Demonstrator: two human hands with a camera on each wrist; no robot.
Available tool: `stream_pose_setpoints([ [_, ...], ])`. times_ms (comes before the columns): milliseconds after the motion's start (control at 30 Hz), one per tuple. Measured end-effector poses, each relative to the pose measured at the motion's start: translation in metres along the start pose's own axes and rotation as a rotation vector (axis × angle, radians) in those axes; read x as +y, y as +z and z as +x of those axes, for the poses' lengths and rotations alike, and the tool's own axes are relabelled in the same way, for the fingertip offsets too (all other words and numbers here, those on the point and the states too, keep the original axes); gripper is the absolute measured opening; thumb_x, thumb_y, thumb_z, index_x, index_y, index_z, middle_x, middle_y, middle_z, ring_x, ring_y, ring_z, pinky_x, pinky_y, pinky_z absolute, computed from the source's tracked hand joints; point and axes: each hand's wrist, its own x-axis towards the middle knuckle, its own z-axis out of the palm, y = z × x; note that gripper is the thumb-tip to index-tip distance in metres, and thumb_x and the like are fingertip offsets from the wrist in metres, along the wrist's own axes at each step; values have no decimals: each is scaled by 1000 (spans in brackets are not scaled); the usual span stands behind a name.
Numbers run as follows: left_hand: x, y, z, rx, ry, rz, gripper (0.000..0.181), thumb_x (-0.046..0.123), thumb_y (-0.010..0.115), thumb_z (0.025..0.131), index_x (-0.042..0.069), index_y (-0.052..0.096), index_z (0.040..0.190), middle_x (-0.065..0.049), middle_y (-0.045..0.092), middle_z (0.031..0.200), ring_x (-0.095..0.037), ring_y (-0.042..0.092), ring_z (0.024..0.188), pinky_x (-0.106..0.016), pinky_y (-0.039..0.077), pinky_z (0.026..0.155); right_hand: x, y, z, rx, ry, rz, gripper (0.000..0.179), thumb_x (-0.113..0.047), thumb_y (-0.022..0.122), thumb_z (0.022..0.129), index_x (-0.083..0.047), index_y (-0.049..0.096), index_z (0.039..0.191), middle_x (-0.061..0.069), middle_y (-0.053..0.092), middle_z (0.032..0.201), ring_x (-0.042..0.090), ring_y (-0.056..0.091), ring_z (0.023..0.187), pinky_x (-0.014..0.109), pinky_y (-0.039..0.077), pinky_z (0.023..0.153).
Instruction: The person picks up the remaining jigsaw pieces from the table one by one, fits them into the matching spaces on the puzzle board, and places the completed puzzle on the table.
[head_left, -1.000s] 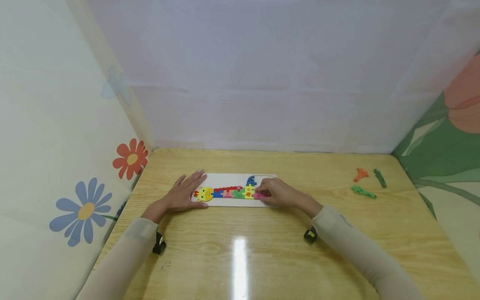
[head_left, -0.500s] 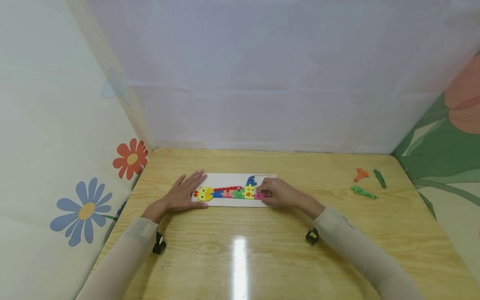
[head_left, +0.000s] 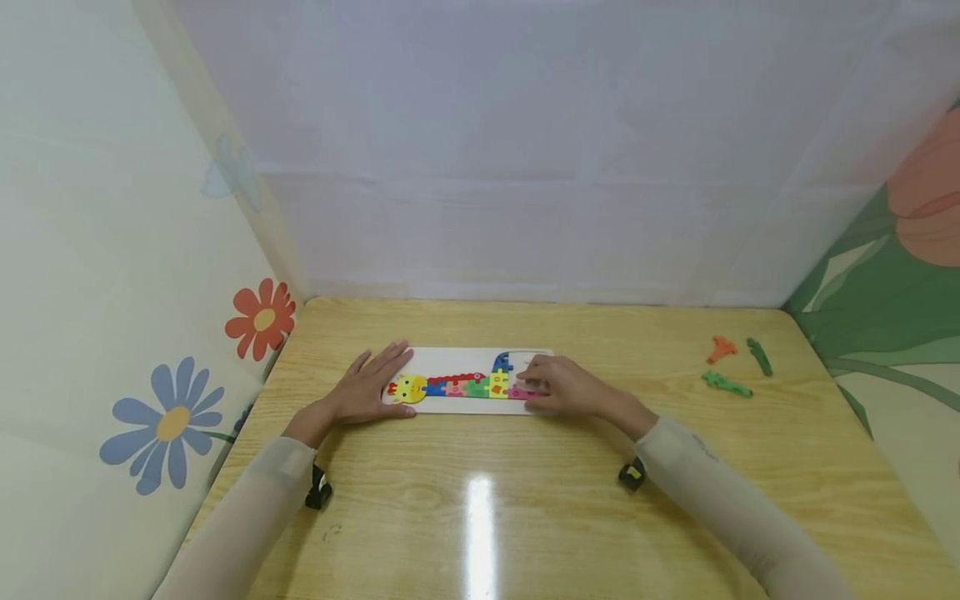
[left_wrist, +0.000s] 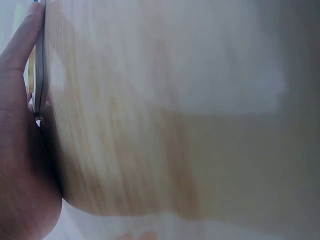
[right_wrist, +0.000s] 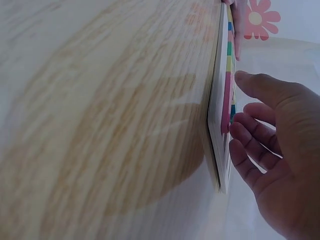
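Observation:
A white puzzle board point(head_left: 457, 406) lies flat on the table, carrying a giraffe puzzle of interlocked coloured pieces. The yellow giraffe head point(head_left: 410, 388) is at its left end. My left hand point(head_left: 367, 389) rests spread over that end, thumb along the near edge; the left wrist view shows this thumb point(left_wrist: 22, 42) beside the board's side. Over the right end is my right hand point(head_left: 562, 387), partly covering a pink piece point(head_left: 516, 392). In the right wrist view its fingers are loosely bent, thumb apart from them, and the pink piece point(right_wrist: 226, 102) sits in the board below the fingertips.
Toward the table's back right lie several loose pieces: an orange one point(head_left: 722, 349), a dark green one point(head_left: 760, 357) and a light green one point(head_left: 727, 384). A pale wall point(head_left: 555, 233) stands behind the table point(head_left: 420, 500). Flower-printed panels flank both sides.
My right hand has shifted slightly right, and its fingers have loosened from the pink piece, which stays in the board. My left hand and the loose pieces have not moved.

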Motion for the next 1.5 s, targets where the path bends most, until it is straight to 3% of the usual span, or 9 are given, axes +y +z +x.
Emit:
stream_pose_setpoints([
  [333, 1, 0, 0, -12, -15, 1, 115, 68, 75, 86, 11, 21, 170, -11, 14, 178, -35, 11, 164, -66, 1, 128, 4, -2, -8, 15, 29, 30, 53, -27, 87, 89, 2, 72, 131, 7, 70, 111, 11, 57, 83, 23, 52, 72],
  [767, 2, -1, 0, -15, -12, -1, 114, 68, 74, 87, 11, 21, 170, -11, 14, 178, -35, 11, 164, -66, 1, 128, 5, -10, -19, 46, 44, 20, 54, -28, 86, 90, 2, 71, 132, 11, 72, 118, 18, 65, 88, 25, 55, 77],
  [1133, 1, 0, 0, -11, -11, -4, 115, 70, 73, 86, 12, 21, 171, -11, 14, 178, -34, 11, 164, -66, 1, 128, 10, -13, -30, 53, 64, 2, 52, -29, 84, 92, 0, 71, 134, 11, 71, 124, 21, 68, 108, 41, 59, 96],
  [1500, 3, -2, 0, -25, -21, 0, 114, 68, 74, 87, 12, 20, 170, -11, 13, 178, -34, 10, 164, -65, 0, 128, 22, -17, -50, 97, 71, -26, 49, -26, 85, 92, 1, 72, 130, 10, 72, 118, 20, 68, 101, 37, 60, 88],
])
